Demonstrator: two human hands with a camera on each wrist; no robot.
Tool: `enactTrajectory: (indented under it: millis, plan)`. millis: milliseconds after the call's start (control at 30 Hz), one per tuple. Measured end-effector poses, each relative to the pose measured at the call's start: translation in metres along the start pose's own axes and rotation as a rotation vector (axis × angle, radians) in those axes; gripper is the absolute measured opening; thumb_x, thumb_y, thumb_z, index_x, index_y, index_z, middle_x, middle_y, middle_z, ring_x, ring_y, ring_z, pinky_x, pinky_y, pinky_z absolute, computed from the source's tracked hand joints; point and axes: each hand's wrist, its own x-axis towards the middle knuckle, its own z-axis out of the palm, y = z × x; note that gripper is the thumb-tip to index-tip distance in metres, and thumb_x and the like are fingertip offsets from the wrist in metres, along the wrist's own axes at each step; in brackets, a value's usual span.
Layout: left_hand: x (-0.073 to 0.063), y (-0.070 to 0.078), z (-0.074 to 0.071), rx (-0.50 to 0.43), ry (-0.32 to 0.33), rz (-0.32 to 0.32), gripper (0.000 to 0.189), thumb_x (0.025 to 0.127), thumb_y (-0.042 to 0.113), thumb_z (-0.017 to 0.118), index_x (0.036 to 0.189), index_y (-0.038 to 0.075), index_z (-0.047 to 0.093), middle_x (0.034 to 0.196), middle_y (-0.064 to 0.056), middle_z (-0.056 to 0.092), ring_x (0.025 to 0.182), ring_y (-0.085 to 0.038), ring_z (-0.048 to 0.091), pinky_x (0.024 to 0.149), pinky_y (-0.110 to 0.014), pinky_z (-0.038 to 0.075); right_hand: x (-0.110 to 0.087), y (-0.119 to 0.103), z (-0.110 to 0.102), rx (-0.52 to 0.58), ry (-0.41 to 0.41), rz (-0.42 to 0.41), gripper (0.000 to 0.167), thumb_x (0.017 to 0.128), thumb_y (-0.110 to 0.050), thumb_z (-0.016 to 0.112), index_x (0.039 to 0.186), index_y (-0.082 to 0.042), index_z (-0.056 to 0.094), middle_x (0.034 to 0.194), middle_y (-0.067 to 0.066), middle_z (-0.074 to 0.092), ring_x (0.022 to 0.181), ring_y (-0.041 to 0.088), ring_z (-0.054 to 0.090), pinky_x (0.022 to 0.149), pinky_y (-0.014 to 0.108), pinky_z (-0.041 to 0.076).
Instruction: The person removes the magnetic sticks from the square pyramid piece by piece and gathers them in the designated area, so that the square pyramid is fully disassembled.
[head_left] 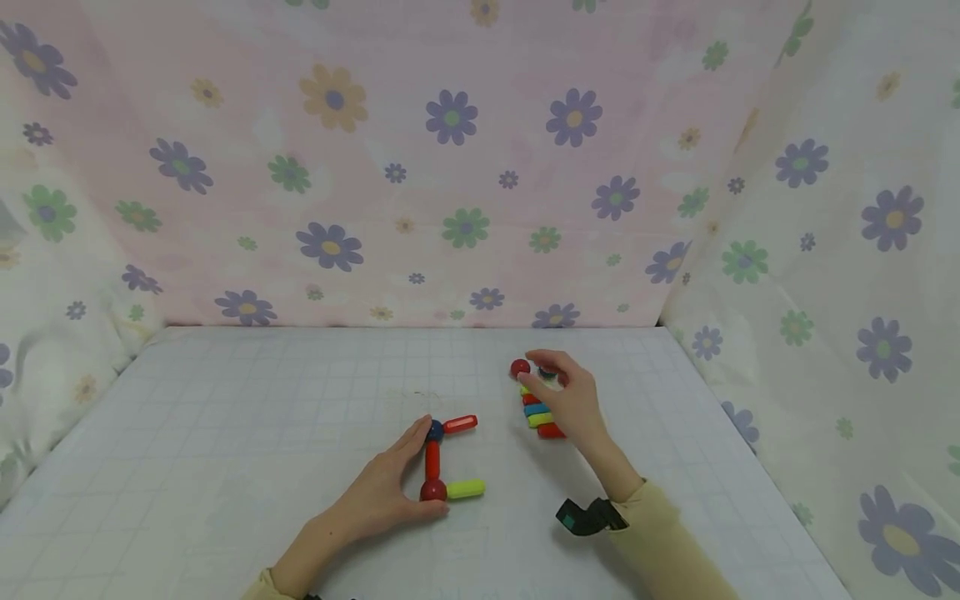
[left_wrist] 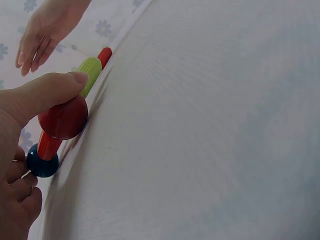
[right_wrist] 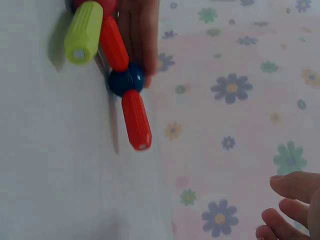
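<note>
My left hand [head_left: 375,493] grips a joined magnetic-toy frame, with the thumb on its red ball [left_wrist: 64,119] and the fingers curled at its blue ball [left_wrist: 42,161]. A red rod [head_left: 432,461] links the two balls. From the blue ball a second red rod [right_wrist: 136,120] sticks out to the right, and from the red ball a yellow-green rod [head_left: 467,488]. My right hand [head_left: 576,400] holds nothing, thumb and fingers spread apart beside a loose red ball [head_left: 519,367]. Partly hidden behind its fingers is a dark ball [head_left: 547,372].
Under the right hand lies a row of several loose rods, a blue one [head_left: 536,409] among red and yellow-green ones. The white table [head_left: 225,433] is bounded by flower-print cloth [head_left: 405,167] at the back and both sides.
</note>
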Motion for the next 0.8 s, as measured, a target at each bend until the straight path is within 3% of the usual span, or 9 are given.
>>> enactTrajectory:
  millis: [233,567,800]
  plan:
    - [0.001,0.001,0.001,-0.003,-0.002,-0.007,0.111,0.074,0.054,0.084,0.161,0.021,0.022,0.166,0.002,0.023,0.152,-0.025,0.025,0.116,-0.058,0.033,-0.007,-0.013,0.039,0.003,-0.149,-0.047,0.034,0.088,-0.024,0.078,0.119,-0.014,0.069,0.119,0.009,0.070,0.113,0.024,0.062,0.102,0.054,0.050]
    - [0.000,0.000,0.001,-0.002,0.007,0.010,0.111,0.074,0.055,0.083,0.161,0.022,0.022,0.166,0.004,0.022,0.152,-0.025,0.026,0.116,-0.058,0.033,-0.024,-0.006,0.072,0.013,-0.319,0.058,0.035,0.089,-0.022,0.076,0.122,-0.012,0.069,0.121,0.003,0.070,0.115,0.028,0.061,0.102,0.051,0.050]
    - [0.000,0.001,0.000,0.000,0.012,0.004,0.111,0.074,0.054,0.083,0.161,0.021,0.022,0.166,0.003,0.022,0.152,-0.025,0.026,0.117,-0.058,0.032,-0.027,0.009,0.083,-0.002,-0.408,0.089,0.037,0.089,-0.026,0.077,0.123,-0.016,0.068,0.119,-0.003,0.069,0.107,0.017,0.062,0.098,0.039,0.052]
